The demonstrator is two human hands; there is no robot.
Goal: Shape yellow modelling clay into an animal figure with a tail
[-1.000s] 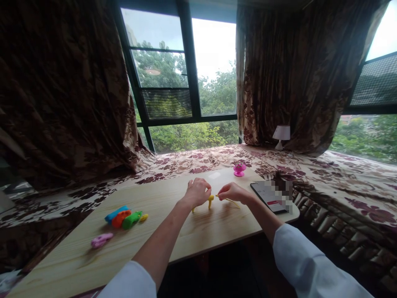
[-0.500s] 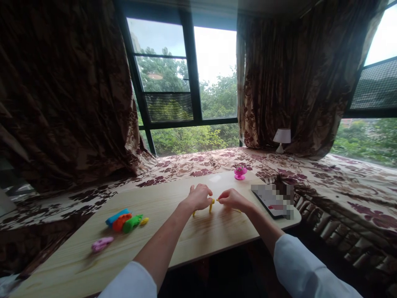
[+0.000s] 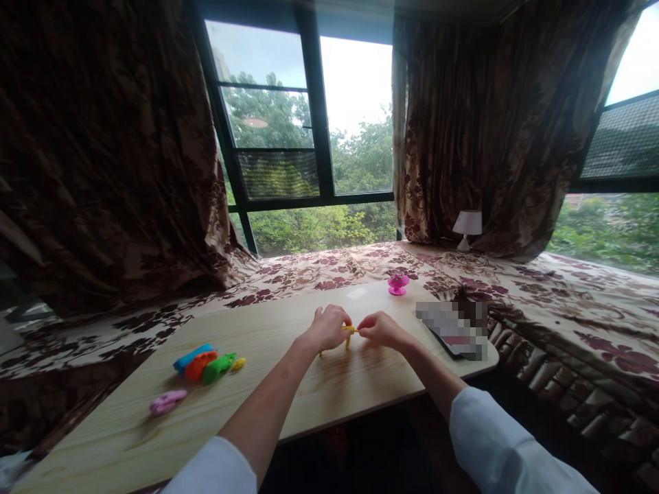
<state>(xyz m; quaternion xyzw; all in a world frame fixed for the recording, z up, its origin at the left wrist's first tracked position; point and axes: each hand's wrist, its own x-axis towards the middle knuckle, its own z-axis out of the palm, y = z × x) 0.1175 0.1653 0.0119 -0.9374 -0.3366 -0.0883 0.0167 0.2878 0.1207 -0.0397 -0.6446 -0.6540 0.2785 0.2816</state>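
At the middle of the table, my left hand (image 3: 328, 329) is closed around the top of a small yellow clay figure (image 3: 348, 341). Thin leg-like parts of the figure point down to the tabletop, and much of its body is hidden behind my fingers. Facing it from the right, my right hand (image 3: 382, 329) pinches a thin bit of yellow clay (image 3: 356, 330) between thumb and fingertips. That bit meets the figure's right end; whether it is joined there I cannot tell.
Left on the wooden table (image 3: 268, 357) lie blue clay (image 3: 193, 358), orange clay (image 3: 200, 367), green clay (image 3: 218, 368), a yellow lump (image 3: 238, 363) and pink clay (image 3: 167, 402). A pink clay piece (image 3: 397, 285) stands at the back edge. A blurred-out tablet-like object (image 3: 447, 333) lies right.
My right hand has shifted slightly left, bringing the thin yellow bit from just short of the figure to its right end. My left hand stays nearly in place.
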